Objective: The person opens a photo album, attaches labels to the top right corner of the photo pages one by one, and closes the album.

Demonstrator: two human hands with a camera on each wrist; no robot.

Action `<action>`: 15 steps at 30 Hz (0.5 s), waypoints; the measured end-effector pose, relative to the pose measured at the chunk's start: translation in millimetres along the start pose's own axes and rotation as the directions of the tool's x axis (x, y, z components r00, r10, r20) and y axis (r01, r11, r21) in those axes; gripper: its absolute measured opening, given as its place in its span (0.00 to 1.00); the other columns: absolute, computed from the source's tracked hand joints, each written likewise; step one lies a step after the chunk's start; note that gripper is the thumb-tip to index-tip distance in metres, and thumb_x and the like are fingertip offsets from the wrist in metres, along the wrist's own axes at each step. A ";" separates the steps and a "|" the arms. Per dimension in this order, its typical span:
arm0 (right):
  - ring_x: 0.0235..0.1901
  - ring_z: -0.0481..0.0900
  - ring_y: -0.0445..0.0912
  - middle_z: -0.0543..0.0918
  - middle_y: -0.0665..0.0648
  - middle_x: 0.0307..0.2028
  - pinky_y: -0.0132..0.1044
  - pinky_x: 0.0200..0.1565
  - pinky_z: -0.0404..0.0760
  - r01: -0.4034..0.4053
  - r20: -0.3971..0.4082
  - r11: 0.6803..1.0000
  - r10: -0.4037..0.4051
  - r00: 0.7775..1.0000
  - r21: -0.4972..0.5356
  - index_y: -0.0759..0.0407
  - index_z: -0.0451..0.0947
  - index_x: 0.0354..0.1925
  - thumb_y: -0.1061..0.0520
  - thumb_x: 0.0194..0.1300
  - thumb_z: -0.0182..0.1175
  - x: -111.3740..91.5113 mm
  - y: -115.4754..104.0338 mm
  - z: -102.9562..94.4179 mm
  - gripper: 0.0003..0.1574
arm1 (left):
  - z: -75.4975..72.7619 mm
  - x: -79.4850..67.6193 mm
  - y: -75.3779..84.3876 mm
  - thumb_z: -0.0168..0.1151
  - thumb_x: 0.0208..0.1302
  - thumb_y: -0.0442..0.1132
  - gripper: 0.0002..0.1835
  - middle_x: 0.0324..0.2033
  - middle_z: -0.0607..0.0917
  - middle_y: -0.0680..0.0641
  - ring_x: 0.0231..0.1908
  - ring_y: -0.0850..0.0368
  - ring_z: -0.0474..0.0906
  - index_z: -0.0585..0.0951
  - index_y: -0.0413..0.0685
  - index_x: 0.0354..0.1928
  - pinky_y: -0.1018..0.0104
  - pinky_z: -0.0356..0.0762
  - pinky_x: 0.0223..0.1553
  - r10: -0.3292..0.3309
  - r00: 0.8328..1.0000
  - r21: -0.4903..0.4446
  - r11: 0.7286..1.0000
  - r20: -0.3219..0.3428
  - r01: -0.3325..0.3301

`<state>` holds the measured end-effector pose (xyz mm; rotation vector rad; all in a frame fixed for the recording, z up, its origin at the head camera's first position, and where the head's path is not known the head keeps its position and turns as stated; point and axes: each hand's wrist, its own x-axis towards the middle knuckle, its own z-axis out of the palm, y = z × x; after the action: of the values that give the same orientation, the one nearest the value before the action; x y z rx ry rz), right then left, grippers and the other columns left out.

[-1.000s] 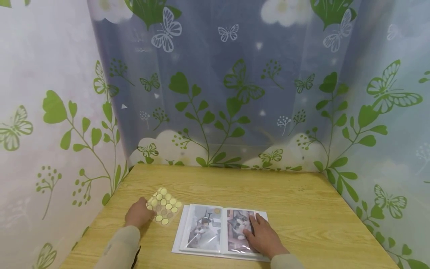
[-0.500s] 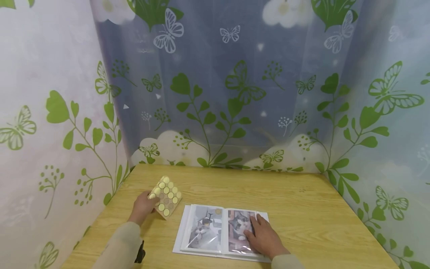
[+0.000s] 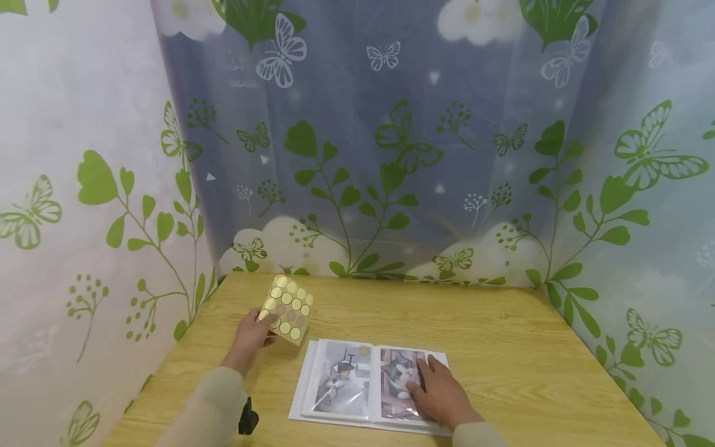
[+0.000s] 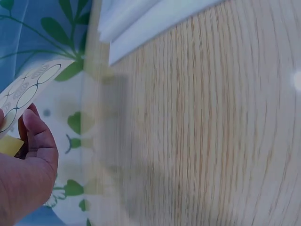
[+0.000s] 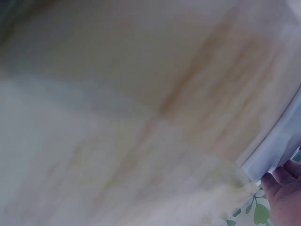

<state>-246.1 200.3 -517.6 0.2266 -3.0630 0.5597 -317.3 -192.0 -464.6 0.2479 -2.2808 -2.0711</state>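
Observation:
Raised above the table's left side, a sheet of round gold stickers is pinched by my left hand, thumb on its face. Some circles on the sheet are bare. In the left wrist view the same sticker sheet tilts up from the left hand. An open photo album lies in front, with cat pictures under clear sleeves. My right hand rests on its right page, covering part of the cat photo. In the right wrist view the right hand is at the album's edge.
The wooden table is enclosed by a patterned curtain with leaves and butterflies on the back and both sides. A small black object shows beside the left sleeve.
My left hand has lifted the sticker sheet off the table and moved it forward and slightly right, tilting it up. The right hand stays on the album.

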 end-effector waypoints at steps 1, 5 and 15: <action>0.67 0.61 0.69 0.63 0.75 0.68 0.62 0.65 0.63 0.002 -0.003 1.000 -0.002 1.000 0.001 0.69 0.66 0.68 0.41 0.70 0.56 0.2 0.1 0.0 0.42 | 3.1 -1.2 0.0 0.54 0.73 0.40 0.23 0.38 0.80 0.44 0.33 0.57 0.77 0.67 0.31 0.63 0.67 0.79 0.37 0.003 1.000 -0.008 1.000 0.000 -0.003; 0.67 0.61 0.69 0.63 0.75 0.68 0.62 0.65 0.63 0.011 -0.014 1.000 -0.011 1.000 0.009 0.69 0.66 0.68 0.41 0.70 0.57 -0.6 1.8 0.2 0.42 | 17.8 -6.3 0.1 0.55 0.73 0.39 0.22 0.36 0.83 0.44 0.32 0.58 0.79 0.69 0.31 0.61 0.68 0.79 0.36 0.002 1.000 -0.037 0.999 0.007 -0.002; 0.66 0.62 0.70 0.64 0.76 0.67 0.62 0.65 0.62 0.025 -0.023 1.000 -0.025 0.999 -0.001 0.71 0.66 0.67 0.43 0.71 0.56 -1.1 0.5 -1.4 0.40 | 52.9 -17.3 -0.8 0.58 0.71 0.39 0.20 0.29 0.85 0.47 0.27 0.59 0.81 0.72 0.30 0.57 0.65 0.80 0.33 0.011 1.000 -0.089 0.996 0.019 -0.009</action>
<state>-245.1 201.4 -516.5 0.2569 -3.0339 0.5554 -307.9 -137.3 -469.6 0.2134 -2.1883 -2.1731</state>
